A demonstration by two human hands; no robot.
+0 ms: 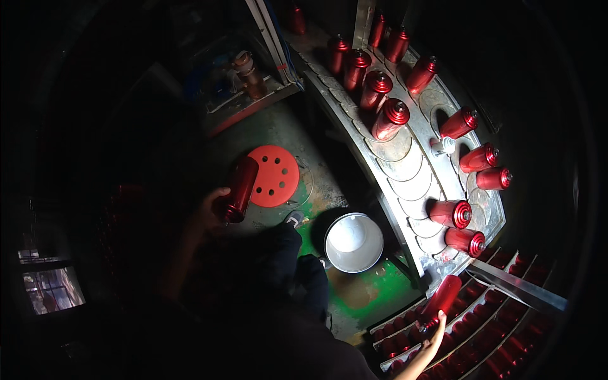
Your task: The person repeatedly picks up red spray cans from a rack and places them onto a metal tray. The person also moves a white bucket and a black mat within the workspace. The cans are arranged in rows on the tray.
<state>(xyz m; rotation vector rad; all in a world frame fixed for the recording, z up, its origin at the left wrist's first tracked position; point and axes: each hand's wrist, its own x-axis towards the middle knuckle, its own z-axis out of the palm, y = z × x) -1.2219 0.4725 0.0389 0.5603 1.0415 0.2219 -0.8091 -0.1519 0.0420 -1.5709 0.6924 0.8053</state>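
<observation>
My left hand (214, 204) is closed round the lower end of a dark red metallic cylinder (242, 183), held tilted beside the red stool. At the lower right, my right hand (437, 325) grips a second red metallic cylinder (447, 292) by its lower end, close to the near end of the conveyor and above the rack. Several similar red cylinders with stepped, ringed tops, such as one (391, 119), stand along the grey slat conveyor (411, 171). Among them is a small whitish piece (444, 147). Shadow hides part of my left hand's fingers.
A round red stool (285, 180) with holes stands left of centre. On the green floor (386, 285) is a pale metal bucket (354, 244). Tiered racks (468, 326) of red cylinders fill the lower right, below a metal bar (525, 288). My feet are between stool and bucket.
</observation>
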